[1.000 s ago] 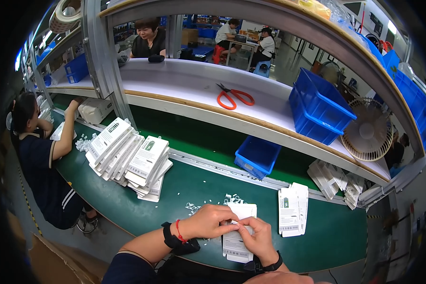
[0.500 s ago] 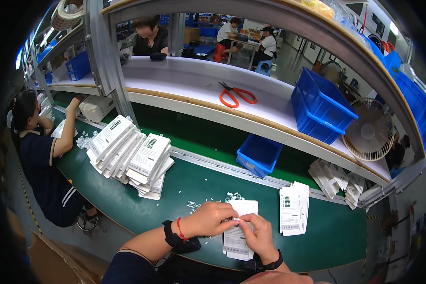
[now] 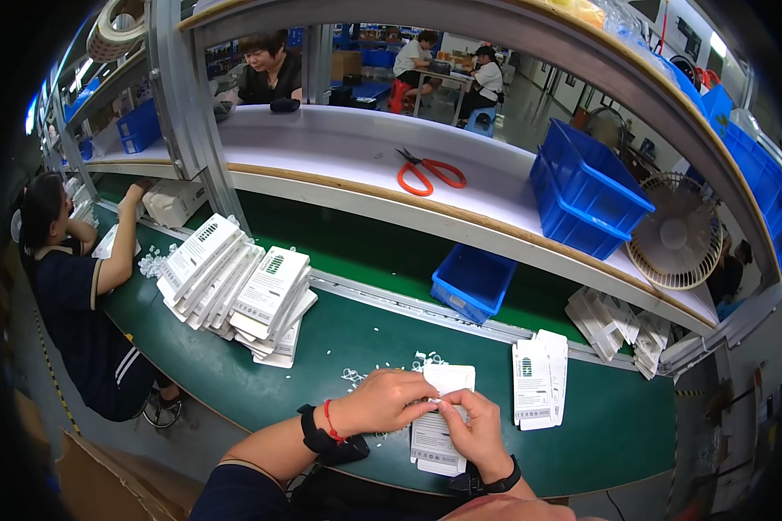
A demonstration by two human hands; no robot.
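Over a flat white printed box (image 3: 435, 445), my left hand (image 3: 384, 403) and my right hand (image 3: 474, 429) meet fingertip to fingertip. Both are closed in a pinch on a small white piece (image 3: 435, 400), mostly covered by the fingers, so its exact kind is unclear. The box lies on the green table below them, its middle partly hidden by my hands. Just beyond my left hand lie small clear and white plastic bits (image 3: 427, 359), scattered on the tabletop.
Stacked white boxes (image 3: 270, 291) stand at the left, and a smaller pile (image 3: 539, 380) lies at the right. Beyond are a blue bin (image 3: 473, 282), a shelf with red-handled scissors (image 3: 431, 172), stacked blue crates (image 3: 586, 195) and a fan (image 3: 674, 233). A co-worker (image 3: 74, 269) sits at the left.
My hands stay pinched together over the box, with only a slight shift of the fingers. The whole view has moved a little.
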